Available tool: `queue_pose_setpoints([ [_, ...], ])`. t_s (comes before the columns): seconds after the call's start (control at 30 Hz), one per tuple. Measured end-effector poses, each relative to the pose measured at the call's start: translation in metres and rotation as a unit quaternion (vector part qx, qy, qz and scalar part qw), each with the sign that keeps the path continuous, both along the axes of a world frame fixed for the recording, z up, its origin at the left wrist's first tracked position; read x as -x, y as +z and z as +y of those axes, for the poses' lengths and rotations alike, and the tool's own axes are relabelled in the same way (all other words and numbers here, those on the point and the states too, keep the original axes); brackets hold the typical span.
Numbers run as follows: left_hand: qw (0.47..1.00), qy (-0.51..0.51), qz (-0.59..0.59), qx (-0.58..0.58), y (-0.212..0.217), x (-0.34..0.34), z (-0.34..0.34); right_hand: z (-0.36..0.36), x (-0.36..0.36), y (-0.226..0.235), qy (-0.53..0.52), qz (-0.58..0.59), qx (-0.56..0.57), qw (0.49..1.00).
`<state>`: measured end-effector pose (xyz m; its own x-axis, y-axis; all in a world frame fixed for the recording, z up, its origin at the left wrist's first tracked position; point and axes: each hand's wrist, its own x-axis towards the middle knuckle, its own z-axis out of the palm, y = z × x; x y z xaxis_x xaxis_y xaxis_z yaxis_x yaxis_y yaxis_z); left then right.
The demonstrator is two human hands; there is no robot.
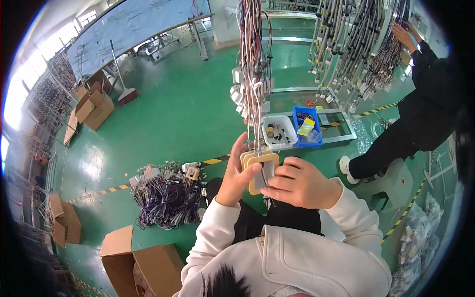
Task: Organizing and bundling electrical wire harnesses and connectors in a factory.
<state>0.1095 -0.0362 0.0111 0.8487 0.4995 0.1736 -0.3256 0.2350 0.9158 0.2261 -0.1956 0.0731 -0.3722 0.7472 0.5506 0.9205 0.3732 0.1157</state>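
a person in a white jacket, seen from above, holds a small stack of tan tags (261, 166) in front of the chest, at the bottom end of a hanging bundle of coloured wires (253, 64). the left hand (236, 179) is closed around the stack's left edge with the thumb across its face, and the right hand (297, 182) curls its fingers onto the stack's right side. a heap of purple wire harnesses (166, 193) lies on the green floor (173, 109) to the left, a white bin (279, 132) and a blue bin (307, 127) sit beyond the hands, and another person in black (420, 114) reaches into hanging cables at the far right.
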Motion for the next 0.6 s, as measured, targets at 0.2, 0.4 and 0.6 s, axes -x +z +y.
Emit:
queue_pose_setpoints([
  [0.2, 1.0, -0.011, 0.009, 0.027, 0.004, 0.0, -0.001, 0.003, -0.003, 0.004, 0.05, 0.004, 0.014, 0.999],
  [0.4, 1.0, -0.003, -0.001, -0.001, 0.004, -0.002, -0.009, 0.004, -0.004, -0.004, 0.048, 0.033, 0.01, 0.998],
  [0.6, 0.992, 0.071, -0.092, 0.037, 0.003, -0.006, -0.012, 0.006, 0.009, -0.024, -0.124, 0.246, 0.0, 0.961],
])
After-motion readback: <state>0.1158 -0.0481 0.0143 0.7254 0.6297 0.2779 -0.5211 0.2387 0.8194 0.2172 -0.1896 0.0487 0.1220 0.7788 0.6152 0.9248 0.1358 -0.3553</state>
